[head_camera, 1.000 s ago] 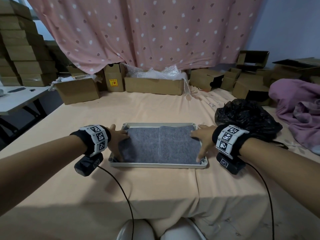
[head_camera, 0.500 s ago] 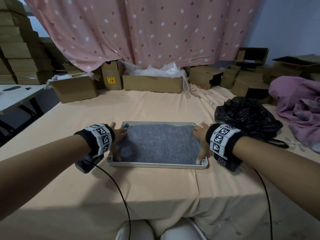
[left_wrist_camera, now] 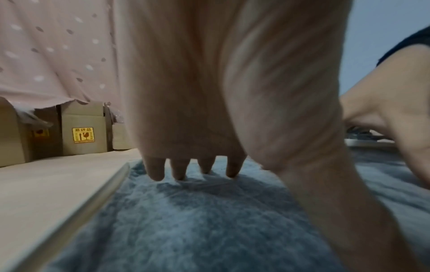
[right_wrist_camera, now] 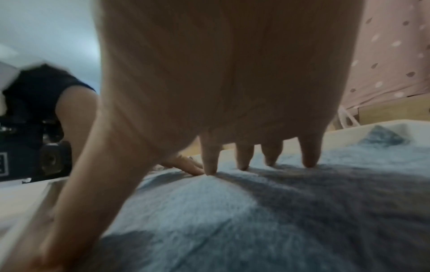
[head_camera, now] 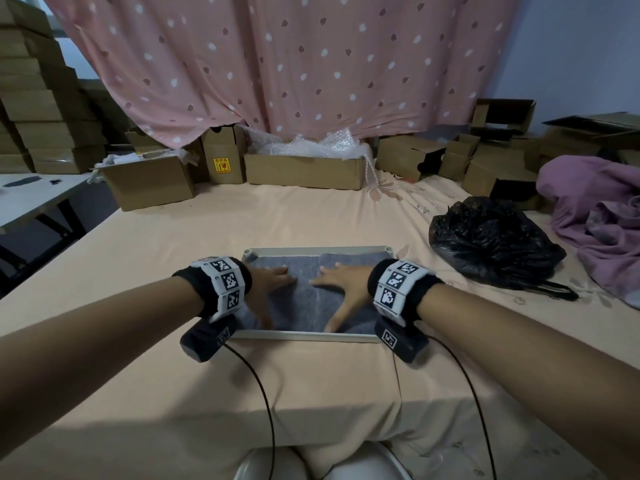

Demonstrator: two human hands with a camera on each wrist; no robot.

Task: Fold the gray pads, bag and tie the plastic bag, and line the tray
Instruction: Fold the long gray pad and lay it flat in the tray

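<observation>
A shallow pale tray (head_camera: 304,336) sits on the peach sheet in front of me, lined with a gray felt pad (head_camera: 304,306). Both hands lie flat on the pad with fingers spread. My left hand (head_camera: 273,285) presses its left half, fingertips (left_wrist_camera: 179,170) down on the felt (left_wrist_camera: 186,220). My right hand (head_camera: 341,292) presses the right half, thumb toward the near rim; its fingertips (right_wrist_camera: 242,158) touch the pad (right_wrist_camera: 279,211). A stuffed black plastic bag (head_camera: 491,244) lies to the right of the tray, handles trailing.
Cardboard boxes (head_camera: 304,168) line the back under a pink dotted curtain (head_camera: 277,64); one holds bubble wrap. A purple cloth (head_camera: 599,216) is heaped at the far right. A white table (head_camera: 31,192) stands left. Cables run from both wrist cameras toward me.
Both hands slid inward from the tray's left and right edges onto the middle of the gray pad and now lie flat on it.
</observation>
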